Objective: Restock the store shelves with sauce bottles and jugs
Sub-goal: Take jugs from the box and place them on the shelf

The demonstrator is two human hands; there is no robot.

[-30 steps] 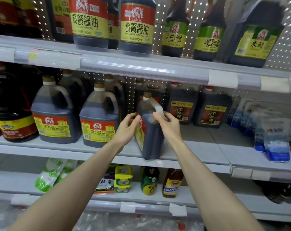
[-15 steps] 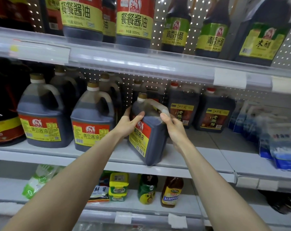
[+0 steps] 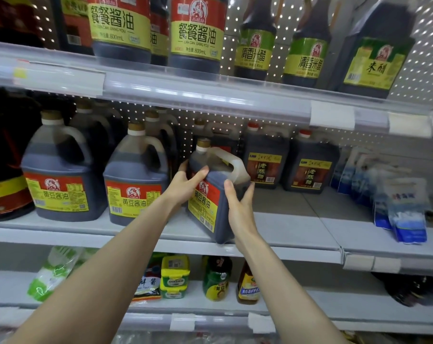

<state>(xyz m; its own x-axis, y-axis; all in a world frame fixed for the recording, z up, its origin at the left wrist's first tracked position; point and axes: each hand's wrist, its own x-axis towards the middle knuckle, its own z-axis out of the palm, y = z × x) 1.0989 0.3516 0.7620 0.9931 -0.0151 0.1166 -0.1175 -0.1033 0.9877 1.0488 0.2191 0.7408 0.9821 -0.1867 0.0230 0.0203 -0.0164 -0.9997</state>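
Since the earlier frame you are turning the soy sauce jug so its red and yellow label is facing more toward you, and your right hand is sitting lower, off the pale handle and down on the jug's right side.

You are holding the jug with both hands at the centre of the frame. Your left hand is wrapping the jug's upper left shoulder, thumb across the front and fingers going round behind. Your right hand is clasping the right front corner, thumb on the labelled face and fingers along the far side.

The jug is leaning, its cap tipped toward the upper left and its bottom end reaching the front lip of the middle shelf. Whether it is bearing on the shelf, you cannot tell here.

Just left of it a matching jug is standing upright, and to the right, further back, two dark vinegar jugs are standing side by side.
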